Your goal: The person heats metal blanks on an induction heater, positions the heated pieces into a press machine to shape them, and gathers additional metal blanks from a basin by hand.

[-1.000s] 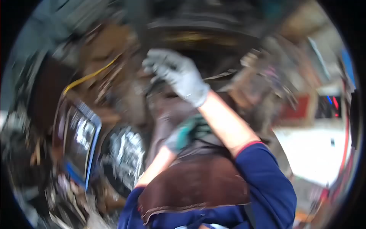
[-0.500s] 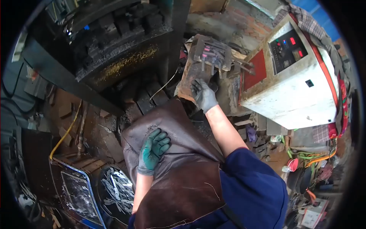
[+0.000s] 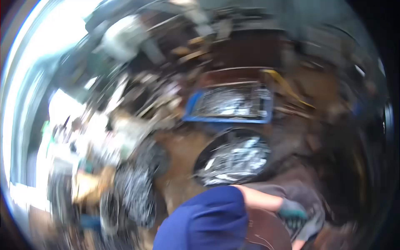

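Observation:
The whole view is smeared by motion. My left hand (image 3: 293,214), in a grey glove with a green palm, is at the lower right over the brown apron (image 3: 266,231). Its fingers blur together, and nothing can be made out in them. Just beyond it is a grey gloved shape that seems to be my right hand (image 3: 313,227), with a bit of bare wrist below; its fingers cannot be told apart. Near my left arm stands a round black basin (image 3: 199,161) holding many shiny, flat metal pieces (image 3: 237,160).
Behind the basin is a blue-edged crate (image 3: 227,120) with metal bits in it. A yellow bar (image 3: 287,87) leans beside it. Heaps of silvery scrap (image 3: 139,191) lie on the left, by a tan box (image 3: 92,183). Bright light comes from the far left.
The view has swung sharply left, from the press and control cabinet to the basin and crate. My right hand has come away from the brick-like block, back near my left hand.

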A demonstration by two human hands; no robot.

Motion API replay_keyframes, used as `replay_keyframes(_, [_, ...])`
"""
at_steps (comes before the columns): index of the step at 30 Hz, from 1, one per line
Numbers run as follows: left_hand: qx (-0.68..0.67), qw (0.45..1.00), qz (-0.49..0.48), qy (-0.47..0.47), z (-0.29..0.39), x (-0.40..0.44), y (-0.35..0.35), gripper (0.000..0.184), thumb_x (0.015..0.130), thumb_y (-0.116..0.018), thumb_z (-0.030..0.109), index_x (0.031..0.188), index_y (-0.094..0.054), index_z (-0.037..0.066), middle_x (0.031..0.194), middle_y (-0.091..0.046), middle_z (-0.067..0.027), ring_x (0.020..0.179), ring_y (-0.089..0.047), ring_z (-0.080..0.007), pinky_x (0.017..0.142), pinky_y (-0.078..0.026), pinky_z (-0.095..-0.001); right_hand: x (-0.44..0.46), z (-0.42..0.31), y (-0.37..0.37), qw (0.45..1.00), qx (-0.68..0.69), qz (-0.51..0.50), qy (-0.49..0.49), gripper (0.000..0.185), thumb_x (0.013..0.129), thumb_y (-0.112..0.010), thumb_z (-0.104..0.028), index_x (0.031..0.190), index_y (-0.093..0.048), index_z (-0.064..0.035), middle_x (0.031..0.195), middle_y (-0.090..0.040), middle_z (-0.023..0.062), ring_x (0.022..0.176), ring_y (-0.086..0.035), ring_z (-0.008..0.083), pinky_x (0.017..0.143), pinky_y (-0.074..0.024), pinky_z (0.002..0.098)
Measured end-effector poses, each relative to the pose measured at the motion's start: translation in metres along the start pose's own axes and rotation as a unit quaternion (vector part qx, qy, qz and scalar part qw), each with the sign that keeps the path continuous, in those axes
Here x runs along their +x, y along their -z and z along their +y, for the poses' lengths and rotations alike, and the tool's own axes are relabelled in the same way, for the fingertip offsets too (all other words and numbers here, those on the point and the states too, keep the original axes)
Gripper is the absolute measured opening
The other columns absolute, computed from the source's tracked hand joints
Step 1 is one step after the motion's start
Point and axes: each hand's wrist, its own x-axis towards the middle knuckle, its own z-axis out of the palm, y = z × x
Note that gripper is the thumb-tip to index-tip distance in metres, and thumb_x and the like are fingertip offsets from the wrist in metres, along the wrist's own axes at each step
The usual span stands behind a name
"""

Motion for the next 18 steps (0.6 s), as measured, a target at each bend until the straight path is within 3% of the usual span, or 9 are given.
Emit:
replay_keyframes(1, [-0.041,0.998,0.016,0.041,0.031,-0.020,-0.014,0.032,0.092,-0.053,0.030,0.101,-0.066,0.002,0.086,-0.068,-0.0101,0.069,-0.065,-0.0175,0.062,-0.055,-0.0310,0.017,0.014,0.013,0.986,-0.152,-0.044,0.056,0.034,0.099,-0.047,-0.023,0.115,-0.059,0.0036,0.105,-0.065,0.0114,0.088,-0.062,0.0176,0.076,-0.0507,0.0288])
replay_keyframes(4, [-0.057,0.998,0.022,0.023,0.020,-0.025,-0.014,0.030,0.091,-0.053,0.029,0.097,-0.067,0.003,0.085,-0.067,-0.0115,0.066,-0.065,-0.0199,0.060,-0.056,-0.0328,0.033,0.014,0.011,0.958,-0.247,-0.095,0.108,0.036,0.099,-0.046,-0.028,0.116,-0.059,0.0017,0.100,-0.065,0.0096,0.081,-0.062,0.0160,0.072,-0.0502,0.0289])
replay_keyframes(11, [-0.169,0.983,0.073,0.011,0.023,-0.053,0.012,0.027,0.092,-0.053,0.021,0.109,-0.063,0.002,0.097,-0.066,-0.0109,0.074,-0.066,-0.0205,0.066,-0.056,-0.0323,0.021,-0.006,-0.054,0.955,-0.224,-0.142,0.134,0.038,0.100,-0.044,-0.030,0.111,-0.061,0.0018,0.092,-0.062,0.0081,0.077,-0.058,0.0146,0.066,-0.0491,0.0289])
replay_keyframes(13, [0.018,0.960,-0.097,-0.261,-0.032,-0.014,0.070,0.026,0.095,-0.050,0.014,0.114,-0.061,0.000,0.101,-0.066,-0.0118,0.081,-0.066,-0.0207,0.070,-0.056,-0.0319,0.034,0.022,-0.056,0.960,-0.141,-0.160,0.179,0.035,0.099,-0.043,-0.027,0.111,-0.061,0.0017,0.094,-0.064,0.0098,0.082,-0.060,0.0171,0.071,-0.0501,0.0290])
replay_keyframes(14, [0.007,0.972,0.038,-0.231,-0.001,-0.061,0.042,0.026,0.095,-0.049,0.011,0.116,-0.059,-0.002,0.105,-0.066,-0.0133,0.089,-0.065,-0.0199,0.074,-0.054,-0.0323,0.036,0.031,-0.058,0.960,-0.126,-0.170,0.182,0.032,0.098,-0.044,-0.022,0.111,-0.061,0.0020,0.096,-0.064,0.0120,0.085,-0.061,0.0198,0.074,-0.0507,0.0302])
replay_keyframes(15, [-0.019,0.973,0.049,-0.225,0.012,-0.080,0.042,0.028,0.096,-0.049,0.012,0.118,-0.058,-0.002,0.107,-0.065,-0.0133,0.091,-0.065,-0.0207,0.076,-0.054,-0.0322,0.041,0.032,-0.059,0.960,-0.128,-0.169,0.184,0.030,0.096,-0.044,-0.017,0.112,-0.060,0.0024,0.099,-0.065,0.0143,0.088,-0.062,0.0225,0.077,-0.0513,0.0313])
replay_keyframes(16, [-0.045,0.973,0.060,-0.220,0.025,-0.098,0.042,0.030,0.096,-0.050,0.014,0.120,-0.057,-0.002,0.110,-0.065,-0.0134,0.093,-0.065,-0.0215,0.078,-0.053,-0.0320,0.048,0.028,-0.047,0.795,-0.372,-0.127,0.462,0.030,0.097,-0.044,-0.018,0.114,-0.059,0.0022,0.096,-0.064,0.0131,0.084,-0.063,0.0211,0.074,-0.0517,0.0315])
replay_keyframes(17, [-0.071,0.971,0.072,-0.215,0.038,-0.116,0.041,0.032,0.096,-0.050,0.015,0.122,-0.056,-0.002,0.112,-0.064,-0.0135,0.095,-0.064,-0.0223,0.080,-0.053,-0.0319,0.033,0.013,-0.053,0.969,-0.131,-0.167,0.124,0.032,0.099,-0.043,-0.020,0.116,-0.058,0.0019,0.094,-0.064,0.0110,0.080,-0.062,0.0183,0.072,-0.0510,0.0294])
replay_keyframes(18, [-0.108,0.962,0.091,-0.235,0.046,-0.140,0.051,0.032,0.097,-0.046,0.015,0.123,-0.054,-0.002,0.111,-0.064,-0.0158,0.095,-0.064,-0.0230,0.080,-0.053,-0.0313,0.025,0.007,-0.056,0.978,-0.126,-0.136,0.096,0.034,0.100,-0.043,-0.024,0.116,-0.058,0.0016,0.092,-0.063,0.0087,0.077,-0.060,0.0141,0.069,-0.0495,0.0269])
